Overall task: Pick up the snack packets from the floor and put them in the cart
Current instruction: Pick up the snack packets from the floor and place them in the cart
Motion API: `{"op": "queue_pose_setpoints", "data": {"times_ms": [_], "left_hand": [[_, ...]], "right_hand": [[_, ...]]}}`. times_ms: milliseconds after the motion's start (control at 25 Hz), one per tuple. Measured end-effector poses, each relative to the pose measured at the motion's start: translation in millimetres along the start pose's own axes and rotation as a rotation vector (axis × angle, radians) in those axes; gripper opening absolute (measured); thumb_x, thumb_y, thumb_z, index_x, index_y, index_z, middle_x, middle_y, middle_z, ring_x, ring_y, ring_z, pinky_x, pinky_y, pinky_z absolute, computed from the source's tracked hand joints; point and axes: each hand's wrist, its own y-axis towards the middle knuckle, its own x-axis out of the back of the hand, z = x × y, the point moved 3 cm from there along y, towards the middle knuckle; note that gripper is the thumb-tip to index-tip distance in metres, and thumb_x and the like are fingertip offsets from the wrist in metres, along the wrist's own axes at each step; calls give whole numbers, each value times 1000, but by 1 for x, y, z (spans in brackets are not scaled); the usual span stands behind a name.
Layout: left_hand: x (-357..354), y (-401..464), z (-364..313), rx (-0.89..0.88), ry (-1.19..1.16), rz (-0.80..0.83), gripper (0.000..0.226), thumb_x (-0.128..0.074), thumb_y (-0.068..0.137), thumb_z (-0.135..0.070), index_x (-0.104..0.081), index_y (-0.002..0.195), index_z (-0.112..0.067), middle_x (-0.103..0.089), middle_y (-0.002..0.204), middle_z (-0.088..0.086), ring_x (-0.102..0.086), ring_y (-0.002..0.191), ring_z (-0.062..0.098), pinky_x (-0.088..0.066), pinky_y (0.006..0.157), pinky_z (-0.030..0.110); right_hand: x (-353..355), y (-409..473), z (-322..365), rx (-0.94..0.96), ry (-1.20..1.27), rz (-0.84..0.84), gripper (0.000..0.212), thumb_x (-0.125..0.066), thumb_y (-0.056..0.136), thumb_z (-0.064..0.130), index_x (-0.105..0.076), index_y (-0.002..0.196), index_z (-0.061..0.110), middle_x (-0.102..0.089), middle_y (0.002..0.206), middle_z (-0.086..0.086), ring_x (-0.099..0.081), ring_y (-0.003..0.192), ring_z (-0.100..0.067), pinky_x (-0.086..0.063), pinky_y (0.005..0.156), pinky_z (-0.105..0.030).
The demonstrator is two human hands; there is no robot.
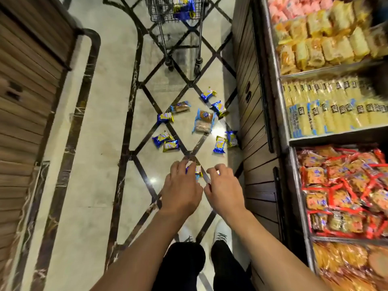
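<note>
Several blue-and-gold snack packets lie scattered on the tiled floor ahead of me, among them one at the far right [208, 94], a pair at the left [165, 141], and a larger clear cake pack [203, 121]. My left hand [181, 185] is closed around a blue-and-gold packet [197, 170] that shows past its fingers. My right hand [223, 186] hovers just to its right with fingers curled; a sliver of blue peeks at its fingertips. The wire cart [175, 11] stands at the top, holding blue packets.
Shelves of packaged snacks [327, 114] fill the right side, with a dark wooden panel [255, 114] beside them. A slatted wooden counter [27, 101] runs along the left. My shoes [221, 231] and dark trousers are at the bottom. The cart's wheels [197, 67] rest beyond the packets.
</note>
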Motion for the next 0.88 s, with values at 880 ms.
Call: {"op": "queue_pose_setpoints", "data": {"times_ms": [880], "left_hand": [[-509, 152, 86, 5, -138, 207, 58, -49, 92, -29, -35, 146, -15, -38, 148, 10, -32, 136, 30, -37, 105, 39]], "right_hand": [[-413, 125, -224, -136, -126, 131, 46, -53, 92, 28, -45, 136, 18, -41, 133, -7, -43, 117, -29, -47, 87, -40]]}}
